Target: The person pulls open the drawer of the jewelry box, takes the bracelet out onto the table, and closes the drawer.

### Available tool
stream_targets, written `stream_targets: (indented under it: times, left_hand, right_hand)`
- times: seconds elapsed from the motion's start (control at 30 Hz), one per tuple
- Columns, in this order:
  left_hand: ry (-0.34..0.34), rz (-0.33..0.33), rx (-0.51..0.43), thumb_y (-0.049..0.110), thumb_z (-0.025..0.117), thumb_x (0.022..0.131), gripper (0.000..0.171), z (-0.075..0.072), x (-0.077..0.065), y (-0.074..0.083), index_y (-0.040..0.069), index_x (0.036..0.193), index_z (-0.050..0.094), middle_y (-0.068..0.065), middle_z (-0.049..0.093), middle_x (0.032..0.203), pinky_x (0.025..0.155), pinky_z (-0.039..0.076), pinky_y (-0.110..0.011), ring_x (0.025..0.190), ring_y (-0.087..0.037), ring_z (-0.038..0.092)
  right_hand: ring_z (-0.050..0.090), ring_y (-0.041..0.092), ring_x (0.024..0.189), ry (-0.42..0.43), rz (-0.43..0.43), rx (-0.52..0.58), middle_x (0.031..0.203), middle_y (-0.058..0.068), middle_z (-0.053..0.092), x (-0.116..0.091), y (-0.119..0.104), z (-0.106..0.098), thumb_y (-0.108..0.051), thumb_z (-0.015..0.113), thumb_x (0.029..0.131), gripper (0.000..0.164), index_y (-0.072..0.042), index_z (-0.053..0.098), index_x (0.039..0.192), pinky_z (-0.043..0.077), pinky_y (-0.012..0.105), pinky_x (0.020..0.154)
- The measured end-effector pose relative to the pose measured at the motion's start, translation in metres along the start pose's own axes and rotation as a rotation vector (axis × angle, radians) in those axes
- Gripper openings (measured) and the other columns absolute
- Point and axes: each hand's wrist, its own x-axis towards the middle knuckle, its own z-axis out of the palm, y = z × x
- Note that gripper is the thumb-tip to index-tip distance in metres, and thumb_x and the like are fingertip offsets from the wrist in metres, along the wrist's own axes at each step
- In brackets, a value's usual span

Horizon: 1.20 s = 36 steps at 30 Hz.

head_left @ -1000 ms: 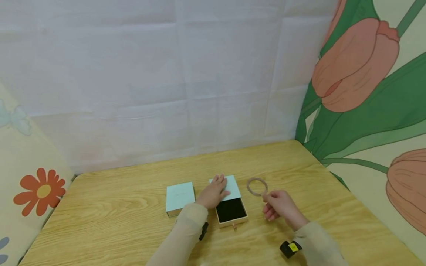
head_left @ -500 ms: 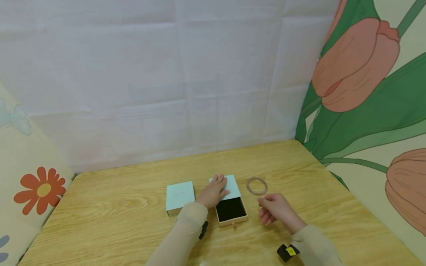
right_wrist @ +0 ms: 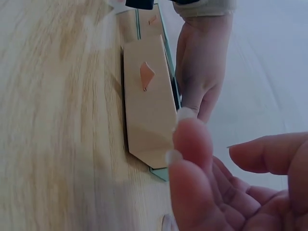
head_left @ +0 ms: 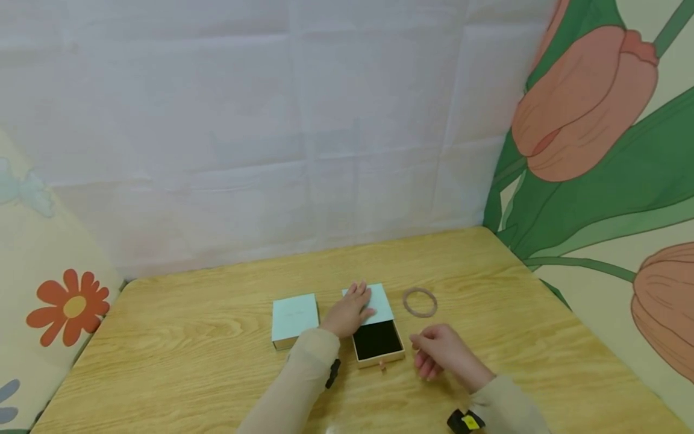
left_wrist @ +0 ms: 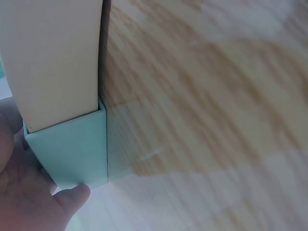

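Note:
A light-blue drawer-style jewelry box lies on the table, its black-lined drawer pulled out toward me. My left hand holds the blue sleeve from above; in the left wrist view one fingertip bends over its side near the far end. A pinkish-brown bangle rests flat on the table to the right of the box. Just short of the bangle, beside the drawer, is my right hand, its fingers loosely curled around nothing. In the right wrist view its thumb stands apart from the fingertips, facing the drawer's front with its small pull tab.
A second light-blue box, pushed together, sits left of my left forearm. The wooden table meets a white cloth backdrop at the back. Painted flower panels stand on both sides.
My right hand has let go of the bangle and drawn back toward me and to the left. The bangle stays where it lay. My left hand has not moved from the box.

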Motion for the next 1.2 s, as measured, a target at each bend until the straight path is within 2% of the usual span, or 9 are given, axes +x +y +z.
stream_targets:
  times: [0.33,0.57,0.73,0.93,1.2]
  left_hand:
    - [-0.019,-0.029,-0.006,0.03,0.044,0.104,0.057,0.005,-0.003,0.002,0.0,0.15,0.031,-0.017,0.018,0.159,0.116,0.021,-0.045,0.147,-0.031,0.012]
    - [-0.022,-0.032,0.003,0.031,0.044,0.104,0.058,0.008,-0.001,0.002,0.0,0.15,0.031,-0.017,0.019,0.159,0.116,0.021,-0.044,0.147,-0.031,0.013]
    - [-0.007,-0.027,0.017,0.032,0.044,0.104,0.058,0.01,0.003,-0.001,0.0,0.15,0.031,-0.017,0.02,0.158,0.116,0.022,-0.043,0.147,-0.031,0.013]
    - [-0.003,-0.033,0.03,0.032,0.044,0.104,0.058,0.006,0.004,-0.001,0.001,0.151,0.031,-0.016,0.021,0.158,0.116,0.023,-0.043,0.146,-0.031,0.014]
    - [0.001,-0.043,0.059,0.033,0.044,0.104,0.057,0.003,0.01,-0.002,0.003,0.151,0.032,-0.014,0.021,0.159,0.116,0.022,-0.041,0.147,-0.03,0.014]
  right_hand:
    - [0.057,0.009,0.043,-0.107,-0.006,-0.021,0.059,0.006,0.063,-0.007,0.009,0.016,-0.005,0.051,0.09,0.022,0.007,0.061,0.074,0.048,0.022,0.04]
    - [0.058,0.009,0.042,-0.171,-0.024,-0.001,0.058,0.007,0.063,-0.01,0.014,0.026,-0.012,0.052,0.097,0.03,0.007,0.062,0.076,0.048,0.021,0.039]
    - [0.058,0.008,0.042,-0.189,-0.005,-0.012,0.058,0.007,0.063,-0.009,0.013,0.034,-0.015,0.053,0.097,0.029,0.006,0.064,0.08,0.048,0.02,0.039]
    - [0.058,0.008,0.042,-0.219,0.022,-0.009,0.058,0.008,0.064,-0.003,0.012,0.041,-0.024,0.053,0.101,0.037,0.005,0.064,0.08,0.049,0.022,0.039]
    - [0.06,0.009,0.045,-0.258,0.054,0.062,0.063,0.011,0.066,0.007,0.008,0.047,-0.015,0.046,0.102,0.028,0.004,0.057,0.085,0.05,0.022,0.041]
